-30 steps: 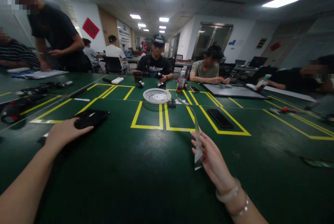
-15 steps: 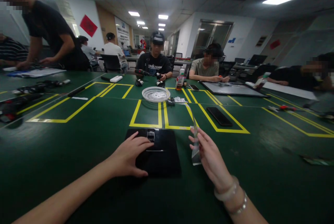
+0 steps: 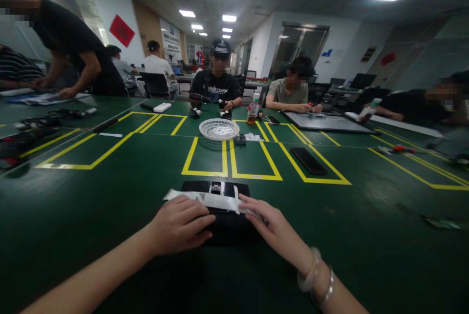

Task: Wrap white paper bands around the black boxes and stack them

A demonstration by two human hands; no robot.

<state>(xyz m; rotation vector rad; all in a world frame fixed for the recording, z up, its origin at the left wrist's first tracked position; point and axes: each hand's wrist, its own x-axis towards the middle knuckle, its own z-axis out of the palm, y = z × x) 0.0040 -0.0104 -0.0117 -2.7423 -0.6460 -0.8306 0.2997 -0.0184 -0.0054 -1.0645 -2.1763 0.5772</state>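
Head view: at the far left a standing person in a black shirt (image 3: pixel 69 35) is leaning over white papers (image 3: pixel 44 98) on the green table (image 3: pixel 110 197). Nearer the wearer, the left hand (image 3: pixel 181 223) is lying palm down on the flat black rectangular device (image 3: pixel 220 192), which is sitting on the green surface just in front of the yellow taped squares (image 3: pixel 205 157); the fingers (image 3: pixel 203 220) are spread loosely and are pressing on the device and on the near edge of a thin translucent plastic strip (image 3: pixel 205 199), not closing round anything. That strip is stretching sideways across the device's top. The right hand (image 3: pixel 273 228), with two bracelets (image 3: pixel 317 277) at the wrist, is resting its open, extended fingertips (image 3: pixel 246 201) on the strip's right end, holding it flat rather than gripping it. Beyond the squares a white round plastic basket (image 3: pixel 219 129) is standing, and a seated person in a dark printed T-shirt (image 3: pixel 217 90) is facing the wearer. To the right, a black phone (image 3: pixel 308 160) is lying inside a taped box, well apart from the hands, and another seated person in a grey-green shirt (image 3: pixel 291 95) is working beside a large dark flat panel (image 3: pixel 326 123).
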